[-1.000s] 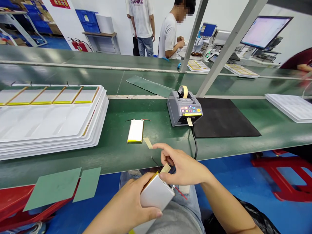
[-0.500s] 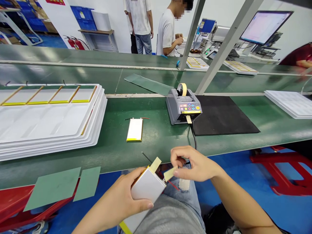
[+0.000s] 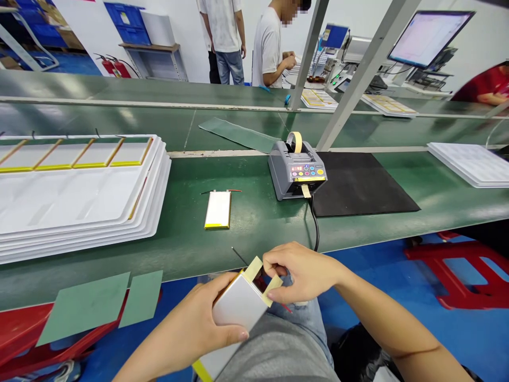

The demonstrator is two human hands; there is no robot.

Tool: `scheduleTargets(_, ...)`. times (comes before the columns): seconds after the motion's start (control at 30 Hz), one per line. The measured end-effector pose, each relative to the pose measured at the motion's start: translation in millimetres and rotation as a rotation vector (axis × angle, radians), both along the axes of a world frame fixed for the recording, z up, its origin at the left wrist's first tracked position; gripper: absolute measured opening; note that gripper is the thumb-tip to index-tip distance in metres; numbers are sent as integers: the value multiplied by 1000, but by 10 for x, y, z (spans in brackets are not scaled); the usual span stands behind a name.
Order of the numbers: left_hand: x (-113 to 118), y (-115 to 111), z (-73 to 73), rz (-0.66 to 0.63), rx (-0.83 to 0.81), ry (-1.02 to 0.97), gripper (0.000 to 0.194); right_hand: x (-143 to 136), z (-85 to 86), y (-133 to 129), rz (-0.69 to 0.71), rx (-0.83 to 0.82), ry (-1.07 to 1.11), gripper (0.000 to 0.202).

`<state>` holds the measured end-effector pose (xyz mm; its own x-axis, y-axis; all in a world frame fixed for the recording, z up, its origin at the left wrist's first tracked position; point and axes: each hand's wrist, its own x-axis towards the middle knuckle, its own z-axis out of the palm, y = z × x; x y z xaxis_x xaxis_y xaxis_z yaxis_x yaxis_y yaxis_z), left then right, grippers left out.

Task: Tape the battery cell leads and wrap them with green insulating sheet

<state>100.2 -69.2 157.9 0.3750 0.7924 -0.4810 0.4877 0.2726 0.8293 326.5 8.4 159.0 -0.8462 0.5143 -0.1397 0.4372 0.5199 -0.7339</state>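
Head view: left fingers [image 3: 235, 334] clamp battery [image 3: 238, 307], long axis slanting forward-right; right fingers [image 3: 279, 294] pinch tape [image 3: 273, 285].

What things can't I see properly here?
In the head view:
Held battery: left hand covers part; underside faces away.
Tape strip at the right hand: thumb covers part.
White tray stack: cut off by the left edge.
Computer monitor: writing too small to read.

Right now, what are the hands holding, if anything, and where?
The left hand grips a silver battery by one long edge and its broad face. The right hand touches a tape strip with its thumb; whether it pinches, I can't tell.
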Motion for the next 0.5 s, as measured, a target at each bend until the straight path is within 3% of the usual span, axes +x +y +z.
scheduleTargets(0.3,30,-51,-47,48,83,60,54,-36,3,-121,-194,119,-107,35)
scheduleTargets(0.4,61,-76,-83,92,95,153,50,-16,-12,-164,-292,174,-2,55)
scheduleTargets(0.5,91,-116,-148,122,159,312,43,-59,-62,-232,-417,299,282,40)
